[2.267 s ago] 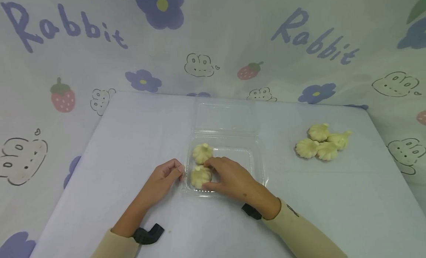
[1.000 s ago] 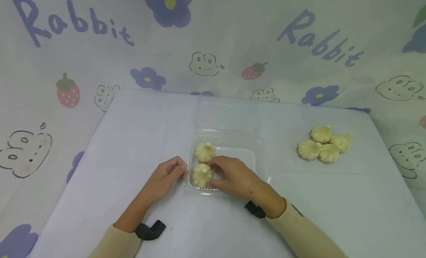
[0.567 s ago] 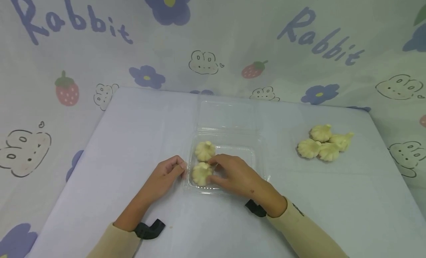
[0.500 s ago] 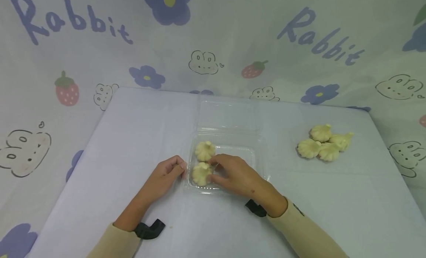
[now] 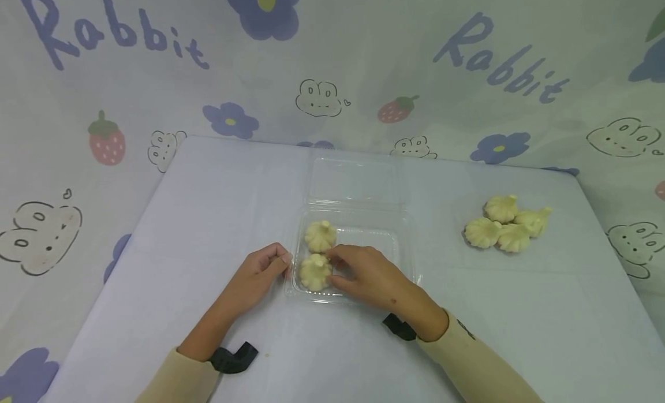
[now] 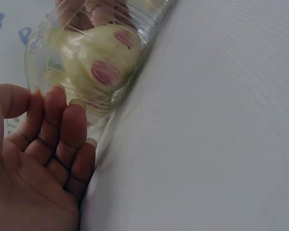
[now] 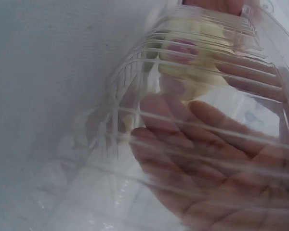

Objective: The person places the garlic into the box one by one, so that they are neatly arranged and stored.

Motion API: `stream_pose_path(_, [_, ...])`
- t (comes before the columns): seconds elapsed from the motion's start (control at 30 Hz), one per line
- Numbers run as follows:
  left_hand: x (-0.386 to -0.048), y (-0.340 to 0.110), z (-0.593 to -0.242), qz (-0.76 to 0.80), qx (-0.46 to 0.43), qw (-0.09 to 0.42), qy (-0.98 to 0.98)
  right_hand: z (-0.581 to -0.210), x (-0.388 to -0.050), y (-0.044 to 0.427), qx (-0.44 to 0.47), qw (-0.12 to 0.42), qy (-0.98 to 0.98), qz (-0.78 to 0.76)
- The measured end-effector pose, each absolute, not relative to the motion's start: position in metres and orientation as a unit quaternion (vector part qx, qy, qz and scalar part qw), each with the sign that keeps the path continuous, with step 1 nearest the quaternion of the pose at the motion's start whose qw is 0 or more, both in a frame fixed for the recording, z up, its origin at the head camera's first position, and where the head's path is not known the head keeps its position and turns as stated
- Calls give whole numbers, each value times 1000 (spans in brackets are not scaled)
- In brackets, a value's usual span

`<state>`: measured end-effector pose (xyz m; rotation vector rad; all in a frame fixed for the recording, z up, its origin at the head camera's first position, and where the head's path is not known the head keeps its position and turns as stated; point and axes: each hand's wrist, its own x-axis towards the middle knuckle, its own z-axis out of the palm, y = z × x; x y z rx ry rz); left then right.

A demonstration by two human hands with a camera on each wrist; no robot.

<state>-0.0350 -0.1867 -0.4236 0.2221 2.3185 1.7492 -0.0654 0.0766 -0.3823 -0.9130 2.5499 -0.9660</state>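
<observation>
In the head view a clear plastic box [image 5: 363, 241] stands on the table with its lid laid back. Two pale garlic bulbs [image 5: 320, 236] sit one behind the other along its left side. My left hand [image 5: 258, 276] pinches the box's left rim between thumb and forefinger, as the left wrist view shows. Inside the box, my right hand [image 5: 371, 276] is beside the near garlic bulb [image 5: 315, 272], its thumb and fingers at the bulb's right side. Seen through the box wall in the right wrist view, those fingers [image 7: 159, 115] are fairly straight and close to the bulb.
Several more garlic bulbs [image 5: 511, 224] lie in a cluster at the right of the white table [image 5: 208, 218]. The box's clear lid [image 5: 357, 181] lies behind it. Black straps [image 5: 234, 358] are on both wrists. A printed curtain hangs behind.
Over the last seconds my right thumb and fingers have eased slightly off the near garlic bulb, which stays in place. My left hand keeps its hold on the rim. The head view has shifted slightly.
</observation>
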Motion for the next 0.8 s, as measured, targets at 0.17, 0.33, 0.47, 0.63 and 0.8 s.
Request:
stream_pose_path(0.17, [-35, -187, -424, 597, 75, 114, 791, -381, -65, 77, -313, 134, 882, -326])
stream_pose_path(0.33, [-35, -187, -423, 595, 71, 114, 793, -380, -66, 79, -307, 136, 885, -323])
stream_pose_path(0.47, [-35, -187, -423, 593, 68, 114, 794, -379, -67, 79, -306, 137, 884, -326])
stream_pose_path(0.63, [-34, -187, -423, 592, 70, 110, 795, -378, -67, 78, -313, 137, 879, -332])
stream_pose_path(0.8, [-35, -186, -424, 593, 71, 111, 795, -377, -66, 79, -323, 141, 875, -333])
